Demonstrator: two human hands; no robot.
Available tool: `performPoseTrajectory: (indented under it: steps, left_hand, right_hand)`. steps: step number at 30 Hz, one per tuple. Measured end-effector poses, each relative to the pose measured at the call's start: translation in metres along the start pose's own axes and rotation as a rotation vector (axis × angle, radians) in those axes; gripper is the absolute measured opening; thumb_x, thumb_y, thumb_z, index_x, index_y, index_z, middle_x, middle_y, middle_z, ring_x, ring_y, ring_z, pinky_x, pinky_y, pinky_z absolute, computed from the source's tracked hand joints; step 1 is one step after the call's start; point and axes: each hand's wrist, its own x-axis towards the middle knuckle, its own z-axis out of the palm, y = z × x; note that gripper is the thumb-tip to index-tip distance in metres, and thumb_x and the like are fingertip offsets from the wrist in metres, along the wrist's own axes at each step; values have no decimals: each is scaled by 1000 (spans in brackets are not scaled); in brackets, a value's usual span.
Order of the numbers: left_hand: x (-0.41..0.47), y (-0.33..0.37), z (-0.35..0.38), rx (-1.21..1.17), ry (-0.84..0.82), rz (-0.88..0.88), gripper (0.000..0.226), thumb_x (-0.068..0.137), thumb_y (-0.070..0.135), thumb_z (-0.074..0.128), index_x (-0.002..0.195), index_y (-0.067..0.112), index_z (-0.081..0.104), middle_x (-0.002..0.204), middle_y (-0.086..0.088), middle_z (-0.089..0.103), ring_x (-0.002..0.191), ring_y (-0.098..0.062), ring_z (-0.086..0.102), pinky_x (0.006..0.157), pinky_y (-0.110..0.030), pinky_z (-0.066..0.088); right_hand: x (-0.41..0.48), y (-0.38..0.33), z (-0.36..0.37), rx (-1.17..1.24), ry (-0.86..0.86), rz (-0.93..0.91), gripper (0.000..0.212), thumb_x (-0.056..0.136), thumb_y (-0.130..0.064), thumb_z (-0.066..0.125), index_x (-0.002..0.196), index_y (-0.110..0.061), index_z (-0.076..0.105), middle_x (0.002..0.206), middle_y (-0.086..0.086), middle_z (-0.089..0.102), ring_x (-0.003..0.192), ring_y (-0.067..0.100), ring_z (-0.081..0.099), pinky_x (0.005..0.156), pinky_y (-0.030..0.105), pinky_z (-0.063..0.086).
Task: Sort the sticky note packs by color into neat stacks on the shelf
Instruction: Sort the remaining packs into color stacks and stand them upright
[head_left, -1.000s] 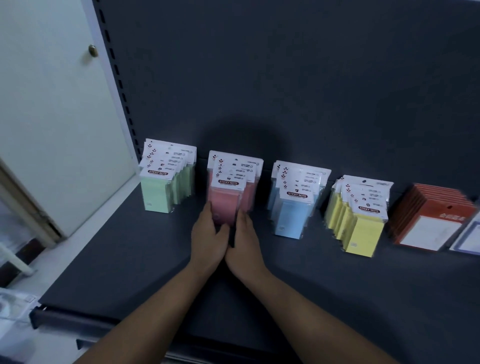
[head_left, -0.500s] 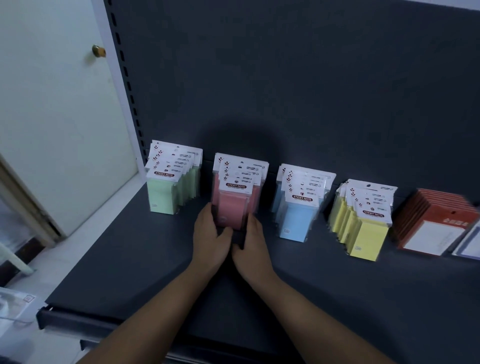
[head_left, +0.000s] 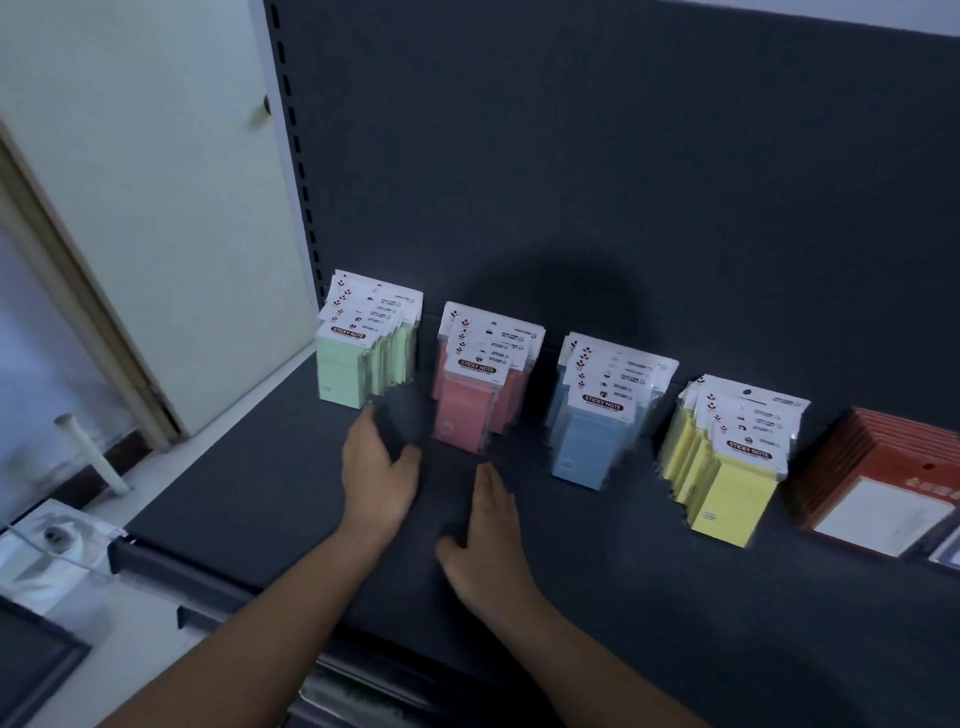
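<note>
Four rows of sticky note packs stand on the dark shelf (head_left: 260, 499), leaning back against the rear panel: green (head_left: 345, 371), pink (head_left: 465, 415), blue (head_left: 589, 447) and yellow (head_left: 727, 501), from left to right. My left hand (head_left: 376, 475) hovers flat with straight fingers, its tips between the green and pink rows and close to the green row's front corner. Lower down, in front of the pink row, my right hand (head_left: 488, 543) lies flat over the shelf with its fingers straight. Neither hand holds a pack.
A stack of red-framed packs (head_left: 883, 483) leans at the far right, with another pack's corner (head_left: 948, 553) beside it. A slotted upright (head_left: 293, 156) and a pale door (head_left: 156, 208) stand on the left. The shelf's front edge (head_left: 218, 584) runs below my forearms.
Both hands have let go of the pink row and drawn back toward me. They have spread apart, the left one shifting left toward the green row.
</note>
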Motion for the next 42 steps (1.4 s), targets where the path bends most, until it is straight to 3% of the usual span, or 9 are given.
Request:
performPoseTrajectory:
  steps: [3, 6, 12, 14, 18, 23, 28, 32, 42]
  left_hand:
    - [2, -1, -17, -7, 116, -67, 51, 73, 17, 54, 122, 5, 45, 120, -12, 52, 114, -32, 47, 101, -50, 39]
    - [7, -5, -30, -60, 165, -107, 52, 83, 4, 54, 133, 2, 37, 130, -11, 43, 125, -29, 39, 106, -36, 31]
    - [29, -14, -51, -84, 92, -167, 52, 85, 6, 55, 133, 8, 35, 134, -8, 42, 124, -25, 40, 98, -34, 35]
    - [39, -15, -56, -101, 48, -161, 58, 83, 8, 57, 135, 5, 31, 137, -9, 39, 125, -25, 41, 100, -39, 38]
    - [56, -14, -67, -139, -57, -104, 40, 80, 2, 60, 111, 17, 39, 113, -2, 50, 102, -17, 51, 77, -31, 44]
    - [77, -17, -75, -246, -126, 23, 54, 75, -10, 61, 115, 20, 44, 100, 10, 57, 90, 1, 55, 68, -6, 44]
    - [94, -35, -74, -170, -228, 98, 68, 60, 13, 52, 122, 36, 38, 123, 7, 48, 113, -5, 47, 95, -23, 39]
    - [100, -47, -73, -133, -215, 139, 76, 60, 12, 48, 136, 20, 40, 133, 2, 48, 122, -10, 45, 104, -29, 38]
    - [102, -56, -71, -122, -182, 157, 61, 75, -2, 53, 134, 12, 45, 130, -4, 52, 119, -16, 49, 101, -39, 43]
  right_hand:
    - [-10, -8, 0, 16, -101, -69, 74, 94, -18, 45, 148, -8, -5, 158, 2, -9, 144, 13, -11, 106, 16, -16]
    - [-12, -20, 1, 75, -202, -103, 73, 94, -21, 46, 150, -12, 0, 158, -2, -6, 144, 12, -9, 113, 21, -9]
    - [13, -46, 7, 221, -250, -29, 71, 93, -21, 49, 150, -11, 7, 158, 1, 2, 145, 15, -6, 114, 26, -4]
    - [31, -51, 14, 261, -213, 10, 73, 92, -20, 50, 150, -14, 7, 158, -1, 1, 145, 14, -6, 117, 28, -2]
    - [58, -68, 34, 371, -106, 86, 78, 88, -19, 54, 150, -17, 6, 158, -3, 5, 145, 16, -1, 118, 29, 5]
    - [89, -87, 58, 390, 86, 78, 82, 83, -13, 56, 150, -19, 10, 155, -2, 16, 145, 19, 7, 119, 36, 9]
    - [105, -98, 78, 140, 239, 56, 76, 78, -25, 50, 147, -10, 20, 151, 4, 30, 139, 18, 26, 115, 38, 19]
    - [117, -101, 89, -19, 314, 53, 64, 81, -25, 47, 141, -10, 31, 144, 4, 40, 133, 18, 36, 113, 38, 25]
    - [124, -100, 92, -139, 375, 44, 56, 89, -19, 48, 142, -9, 33, 148, 7, 31, 133, 25, 34, 111, 28, 22]
